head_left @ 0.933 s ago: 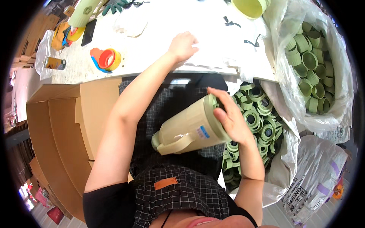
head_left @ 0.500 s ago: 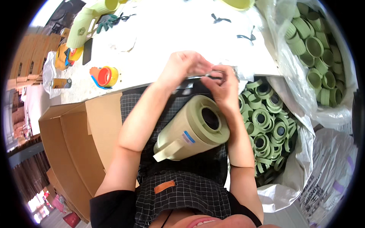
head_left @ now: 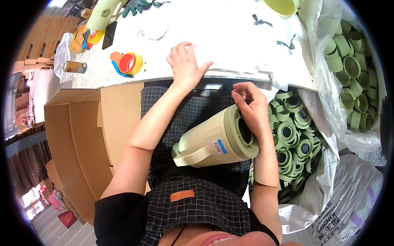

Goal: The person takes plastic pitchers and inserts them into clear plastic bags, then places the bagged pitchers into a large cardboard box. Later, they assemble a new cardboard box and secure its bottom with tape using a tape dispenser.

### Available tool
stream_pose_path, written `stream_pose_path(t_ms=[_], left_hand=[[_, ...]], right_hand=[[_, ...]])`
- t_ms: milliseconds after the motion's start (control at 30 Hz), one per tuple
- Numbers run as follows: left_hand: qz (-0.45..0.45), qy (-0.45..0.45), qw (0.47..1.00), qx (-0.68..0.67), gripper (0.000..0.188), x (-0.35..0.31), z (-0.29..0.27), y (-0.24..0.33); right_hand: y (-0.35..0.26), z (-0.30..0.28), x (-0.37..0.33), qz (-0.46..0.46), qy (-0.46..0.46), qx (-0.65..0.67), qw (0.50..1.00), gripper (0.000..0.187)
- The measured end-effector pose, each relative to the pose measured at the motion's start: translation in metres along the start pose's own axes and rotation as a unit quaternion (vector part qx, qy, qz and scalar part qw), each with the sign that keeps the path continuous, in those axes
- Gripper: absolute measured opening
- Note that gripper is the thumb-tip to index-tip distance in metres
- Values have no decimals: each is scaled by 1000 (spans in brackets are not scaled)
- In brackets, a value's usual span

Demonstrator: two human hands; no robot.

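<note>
— Fingers first: what is each grip doing?

— The right hand (head_left: 251, 107) is curled at the open mouth of the pale green jug (head_left: 217, 141), fingertips pinched together as if on something small; I cannot tell what, if anything, is between them. The left hand (head_left: 185, 65) lies flat and released on the white surface (head_left: 230, 37), holding nothing.

— And the jug?

— It lies on its side across the person's lap, centre of the frame, handle toward lower left, mouth toward the right. No ring or cap sits on the mouth, so I judge the fitting is yet to be done.

— Labels?

— A small white and blue rectangular sticker (head_left: 219, 146) on the jug's side. Just right of it, a clear bag of green rings (head_left: 295, 135); upper right, another bag of green cups (head_left: 349, 69). Lower right, a white printed sack (head_left: 349, 205). Brown cartons (head_left: 82, 135) stand at left, and an orange and yellow tape roll (head_left: 129, 63) with a small can (head_left: 74, 67) at upper left.
</note>
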State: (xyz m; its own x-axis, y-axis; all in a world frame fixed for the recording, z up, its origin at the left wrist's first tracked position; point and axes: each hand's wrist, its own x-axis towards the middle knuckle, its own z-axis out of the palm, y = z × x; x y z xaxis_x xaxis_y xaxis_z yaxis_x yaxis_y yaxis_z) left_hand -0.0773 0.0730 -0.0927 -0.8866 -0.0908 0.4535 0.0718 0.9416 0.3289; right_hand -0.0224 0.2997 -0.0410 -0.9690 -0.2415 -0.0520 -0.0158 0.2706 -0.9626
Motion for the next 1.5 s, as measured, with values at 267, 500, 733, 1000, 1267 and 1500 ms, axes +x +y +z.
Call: stream_pose_path(t_ms=[267,500,733,1000,1267,1500], left_hand=[[97,-67,938,-324,6,48,1,38],[-115,-298,690,-650,13,-8,-42,64],[-68,-277,746,-602,12,-39,-49,68],[-102,-324,758,-557,24,-40,-77,52],[203,-112,898,-375,51,-84,-161,66],[-13,-5,953,-301,80,-220,-203,14]], right_hand=[[12,-2,17,17,49,75,996,33],[39,-14,9,-164,112,51,979,18],[-6,-8,-7,-67,45,177,981,25],[128,-50,-11,148,177,704,672,14],[80,36,-122,-170,348,-4,922,22],[50,99,-169,-147,-135,-170,965,47]])
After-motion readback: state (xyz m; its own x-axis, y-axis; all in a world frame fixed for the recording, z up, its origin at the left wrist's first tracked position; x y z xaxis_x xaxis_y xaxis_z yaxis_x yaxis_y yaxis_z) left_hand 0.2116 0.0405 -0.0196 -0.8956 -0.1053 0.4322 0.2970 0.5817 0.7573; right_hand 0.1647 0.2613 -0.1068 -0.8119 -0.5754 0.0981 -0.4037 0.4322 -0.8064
